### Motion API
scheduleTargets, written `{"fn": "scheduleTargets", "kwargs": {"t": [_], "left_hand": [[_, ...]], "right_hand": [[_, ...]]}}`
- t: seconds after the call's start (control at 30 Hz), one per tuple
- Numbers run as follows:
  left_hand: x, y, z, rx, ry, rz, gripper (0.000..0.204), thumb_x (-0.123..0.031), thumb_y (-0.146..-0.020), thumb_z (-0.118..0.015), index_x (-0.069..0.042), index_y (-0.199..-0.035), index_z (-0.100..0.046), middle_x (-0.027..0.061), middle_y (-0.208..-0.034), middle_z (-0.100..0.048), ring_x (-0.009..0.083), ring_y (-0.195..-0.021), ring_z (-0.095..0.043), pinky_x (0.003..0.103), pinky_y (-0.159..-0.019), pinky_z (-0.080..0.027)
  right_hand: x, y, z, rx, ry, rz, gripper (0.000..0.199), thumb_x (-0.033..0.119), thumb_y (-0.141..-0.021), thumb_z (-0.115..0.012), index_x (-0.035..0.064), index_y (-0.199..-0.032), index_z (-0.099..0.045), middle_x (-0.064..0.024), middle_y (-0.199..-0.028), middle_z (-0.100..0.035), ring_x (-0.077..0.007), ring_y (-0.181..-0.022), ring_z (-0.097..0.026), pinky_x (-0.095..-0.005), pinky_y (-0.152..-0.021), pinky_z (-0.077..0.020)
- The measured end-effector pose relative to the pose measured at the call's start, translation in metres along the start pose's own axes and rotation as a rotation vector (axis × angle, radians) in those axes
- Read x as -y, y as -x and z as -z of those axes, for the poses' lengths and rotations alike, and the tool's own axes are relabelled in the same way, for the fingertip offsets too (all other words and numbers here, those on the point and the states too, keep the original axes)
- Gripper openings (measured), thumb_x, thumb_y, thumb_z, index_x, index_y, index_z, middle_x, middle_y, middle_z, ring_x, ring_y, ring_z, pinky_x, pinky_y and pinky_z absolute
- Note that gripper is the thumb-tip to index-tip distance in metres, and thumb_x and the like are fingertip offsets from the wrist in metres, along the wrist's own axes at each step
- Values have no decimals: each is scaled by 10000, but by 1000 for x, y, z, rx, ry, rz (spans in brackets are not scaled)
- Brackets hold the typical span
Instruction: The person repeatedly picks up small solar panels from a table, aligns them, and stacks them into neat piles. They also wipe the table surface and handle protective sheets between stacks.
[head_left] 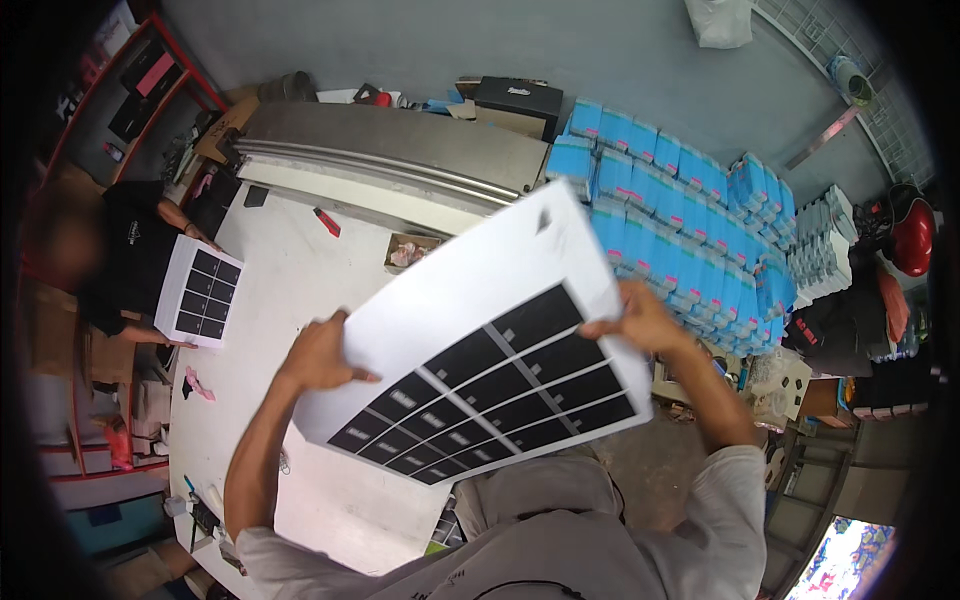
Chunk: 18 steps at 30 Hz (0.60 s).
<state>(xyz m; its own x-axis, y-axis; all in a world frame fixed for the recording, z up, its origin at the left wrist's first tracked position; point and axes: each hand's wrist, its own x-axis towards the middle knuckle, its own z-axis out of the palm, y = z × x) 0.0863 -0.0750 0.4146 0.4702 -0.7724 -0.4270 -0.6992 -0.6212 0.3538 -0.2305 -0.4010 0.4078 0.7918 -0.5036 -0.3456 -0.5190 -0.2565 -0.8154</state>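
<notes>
I hold up a large white printed sheet (480, 290) with rows of black rectangular panels, tilted above the white worktable (290, 280). My left hand (320, 355) grips its left edge, thumb on top. My right hand (640, 318) grips the right edge near the black panels. The sheet hides part of the table and the floor below it.
A person in a black shirt (130, 250) at the table's left holds a smaller similar sheet (203, 290). A long grey machine (390, 160) lies across the far end. Stacks of blue packs (690, 220) rise at the right. A small box (410, 250) sits on the table.
</notes>
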Motion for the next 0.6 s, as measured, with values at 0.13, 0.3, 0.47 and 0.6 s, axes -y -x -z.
{"fn": "scheduleTargets", "kwargs": {"t": [0.13, 0.3, 0.47, 0.6], "left_hand": [[-96, -90, 46, 15, 97, -205, 874, -353, -523, -956, 78, -1188, -587, 267, -1050, -698, 380, -1020, -678, 414, -949, -508], [-221, -250, 59, 295, 182, -262, 591, -255, -621, -908, 12, -1112, -714, 198, -1087, -720, 309, -1007, -681, 365, -929, -501], [-301, -370, 43, 439, 210, -180, 571, -236, -628, -904, -22, -1127, -728, 171, -1090, -727, 275, -991, -688, 349, -902, -508], [-330, -440, 33, 533, 166, -190, 597, -298, -626, -906, -7, -1115, -729, 177, -1076, -727, 298, -981, -692, 353, -877, -520]], "right_hand": [[25, -47, 156, 22, 66, 11, 441, 148, -671, -860, -25, -1052, -720, -109, -912, -723, -206, -797, -676, -344, -786, -531], [-13, -129, 318, 99, -178, -177, 462, 24, -708, -811, -119, -1123, -667, -198, -1012, -702, -296, -893, -695, -413, -839, -562], [-92, -188, 413, 77, -257, -257, 460, -10, -739, -800, -149, -1143, -629, -216, -1033, -694, -318, -950, -697, -440, -864, -569], [-145, -220, 453, 95, -279, -322, 474, -3, -746, -804, -136, -1162, -619, -202, -1042, -694, -309, -955, -698, -441, -874, -568]]}}
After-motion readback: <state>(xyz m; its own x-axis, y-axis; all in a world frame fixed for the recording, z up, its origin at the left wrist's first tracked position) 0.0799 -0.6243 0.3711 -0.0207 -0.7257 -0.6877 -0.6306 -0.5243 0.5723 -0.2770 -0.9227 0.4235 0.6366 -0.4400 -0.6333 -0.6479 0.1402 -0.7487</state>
